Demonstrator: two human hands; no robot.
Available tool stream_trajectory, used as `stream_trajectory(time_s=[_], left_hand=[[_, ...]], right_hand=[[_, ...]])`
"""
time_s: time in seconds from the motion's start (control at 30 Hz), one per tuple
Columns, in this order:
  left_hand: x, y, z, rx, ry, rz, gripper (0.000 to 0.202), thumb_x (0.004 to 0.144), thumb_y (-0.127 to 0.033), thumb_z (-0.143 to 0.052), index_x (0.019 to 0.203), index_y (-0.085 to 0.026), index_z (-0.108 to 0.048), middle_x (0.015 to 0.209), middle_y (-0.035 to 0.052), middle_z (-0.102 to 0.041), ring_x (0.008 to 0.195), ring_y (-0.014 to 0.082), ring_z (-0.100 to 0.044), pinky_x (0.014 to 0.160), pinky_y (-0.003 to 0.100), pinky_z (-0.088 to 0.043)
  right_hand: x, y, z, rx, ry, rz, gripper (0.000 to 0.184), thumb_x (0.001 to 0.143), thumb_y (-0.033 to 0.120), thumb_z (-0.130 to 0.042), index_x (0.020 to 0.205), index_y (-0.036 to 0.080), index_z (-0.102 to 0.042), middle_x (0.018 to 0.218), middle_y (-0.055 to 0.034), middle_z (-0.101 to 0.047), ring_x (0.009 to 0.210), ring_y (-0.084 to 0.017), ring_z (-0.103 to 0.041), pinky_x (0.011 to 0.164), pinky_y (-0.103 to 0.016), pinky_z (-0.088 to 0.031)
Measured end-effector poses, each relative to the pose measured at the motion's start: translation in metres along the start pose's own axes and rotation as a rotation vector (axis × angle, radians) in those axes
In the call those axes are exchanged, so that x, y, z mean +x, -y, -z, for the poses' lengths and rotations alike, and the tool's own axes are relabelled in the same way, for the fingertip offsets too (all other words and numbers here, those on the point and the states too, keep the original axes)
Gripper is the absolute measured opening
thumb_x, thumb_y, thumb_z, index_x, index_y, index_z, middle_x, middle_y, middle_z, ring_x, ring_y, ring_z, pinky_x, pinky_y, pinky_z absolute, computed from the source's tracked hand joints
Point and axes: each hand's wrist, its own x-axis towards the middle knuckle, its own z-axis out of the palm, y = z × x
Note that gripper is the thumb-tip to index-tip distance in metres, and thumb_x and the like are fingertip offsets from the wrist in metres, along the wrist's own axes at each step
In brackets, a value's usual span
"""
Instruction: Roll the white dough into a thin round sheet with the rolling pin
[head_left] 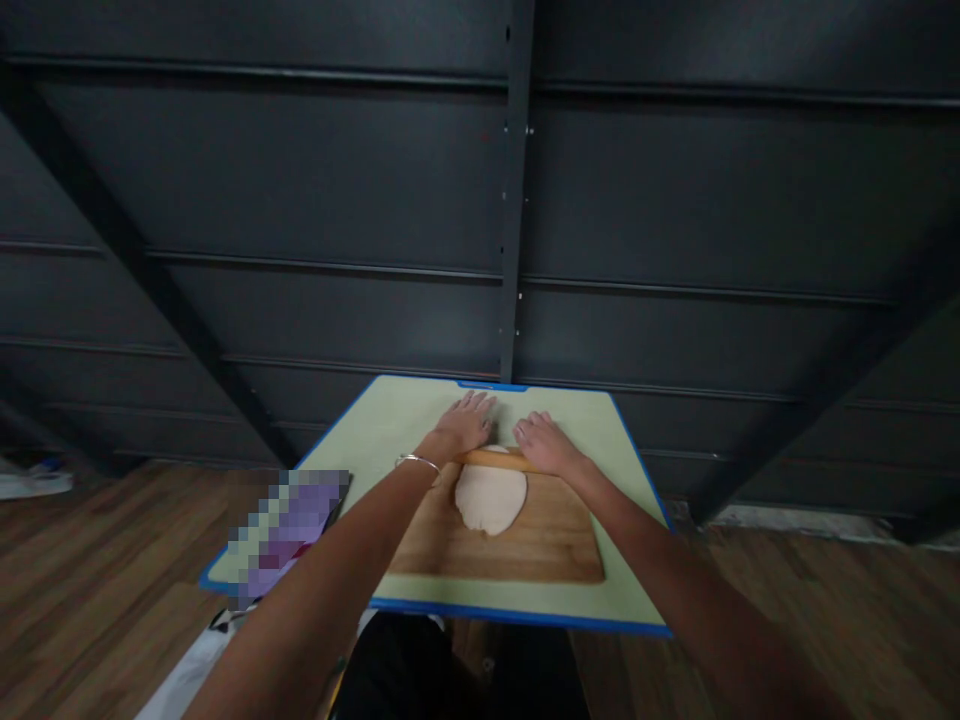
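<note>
A wooden rolling pin (499, 460) lies across the far part of a flattened, pale sheet of dough (491, 498). My left hand (463, 425) rests on the pin's left end, its fingers stretched forward past it. On the right end, my right hand (546, 443) presses down with its fingers bent together around the pin. The dough is roughly oval with an uneven near edge, and the pin covers its far part. Beneath it is a wooden cutting board (555, 545).
A pale green folding table (577, 405) with a blue rim holds the board. At its left sits a blurred purple item (300, 520). A dark panelled wall (360, 180) rises behind, and wood-look floor (810, 610) surrounds the table. My dark-clothed legs (405, 665) are below the near edge.
</note>
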Motion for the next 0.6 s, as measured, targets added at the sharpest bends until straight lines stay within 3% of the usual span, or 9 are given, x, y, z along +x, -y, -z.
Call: stream_trajectory(time_s=[0.07, 0.13, 0.27, 0.37, 0.47, 0.5, 0.6], left_hand=[[0.006, -0.004, 0.000, 0.013, 0.042, -0.143, 0.056, 0.101, -0.024, -0.048, 0.155, -0.016, -0.055, 0.166, 0.0157, -0.052, 0.158, 0.0248, -0.041, 0.131, 0.042, -0.029], [0.011, -0.008, 0.000, 0.015, 0.043, -0.148, 0.049, 0.103, -0.021, -0.045, 0.149, -0.014, -0.062, 0.157, 0.0171, -0.060, 0.151, 0.0235, -0.051, 0.129, 0.040, -0.033], [0.006, -0.015, 0.010, 0.059, -0.075, 0.051, 0.041, 0.110, -0.028, -0.037, 0.127, -0.014, -0.072, 0.136, 0.0175, -0.072, 0.133, 0.0263, -0.063, 0.119, 0.040, -0.045], [-0.004, -0.022, 0.023, 0.093, -0.196, 0.210, 0.042, 0.112, -0.031, -0.035, 0.127, -0.019, -0.071, 0.134, 0.0151, -0.073, 0.129, 0.0279, -0.064, 0.112, 0.042, -0.047], [-0.009, -0.029, 0.030, 0.131, -0.222, 0.212, 0.040, 0.112, -0.031, -0.035, 0.125, -0.019, -0.071, 0.129, 0.0145, -0.074, 0.125, 0.0277, -0.065, 0.112, 0.042, -0.045], [-0.009, -0.031, 0.030, 0.138, -0.202, 0.194, 0.039, 0.111, -0.030, -0.037, 0.123, -0.019, -0.072, 0.127, 0.0147, -0.075, 0.125, 0.0280, -0.064, 0.113, 0.043, -0.044], [-0.004, -0.030, 0.025, 0.105, -0.154, 0.167, 0.037, 0.110, -0.030, -0.042, 0.131, -0.017, -0.069, 0.135, 0.0155, -0.072, 0.130, 0.0274, -0.062, 0.112, 0.041, -0.046]], right_hand=[[0.003, -0.002, -0.004, 0.021, -0.003, 0.027, 0.039, 0.113, 0.021, -0.037, 0.125, 0.013, -0.073, 0.128, -0.0195, -0.070, 0.119, -0.029, -0.057, 0.109, -0.042, -0.038], [0.005, -0.006, -0.009, 0.046, -0.006, 0.055, 0.038, 0.115, 0.023, -0.037, 0.125, 0.014, -0.072, 0.128, -0.0179, -0.070, 0.118, -0.027, -0.056, 0.109, -0.041, -0.038], [0.008, -0.011, -0.020, 0.092, -0.012, 0.088, 0.038, 0.116, 0.025, -0.036, 0.125, 0.014, -0.070, 0.126, -0.0153, -0.069, 0.119, -0.025, -0.054, 0.108, -0.039, -0.039], [0.007, -0.013, -0.022, 0.053, 0.005, 0.150, 0.039, 0.116, 0.025, -0.036, 0.125, 0.013, -0.071, 0.130, -0.0174, -0.068, 0.123, -0.027, -0.052, 0.112, -0.044, -0.037], [0.007, -0.011, -0.011, 0.094, 0.046, 0.255, 0.034, 0.114, 0.026, -0.043, 0.130, 0.016, -0.071, 0.136, -0.0145, -0.068, 0.128, -0.026, -0.052, 0.118, -0.045, -0.034], [0.007, -0.009, -0.006, 0.089, 0.023, 0.252, 0.034, 0.114, 0.028, -0.044, 0.131, 0.016, -0.071, 0.138, -0.0151, -0.067, 0.132, -0.027, -0.051, 0.120, -0.045, -0.033], [0.012, 0.001, 0.006, 0.024, -0.038, 0.049, 0.041, 0.112, 0.035, -0.048, 0.135, 0.008, -0.069, 0.142, -0.0236, -0.063, 0.136, -0.033, -0.048, 0.120, -0.048, -0.034]])
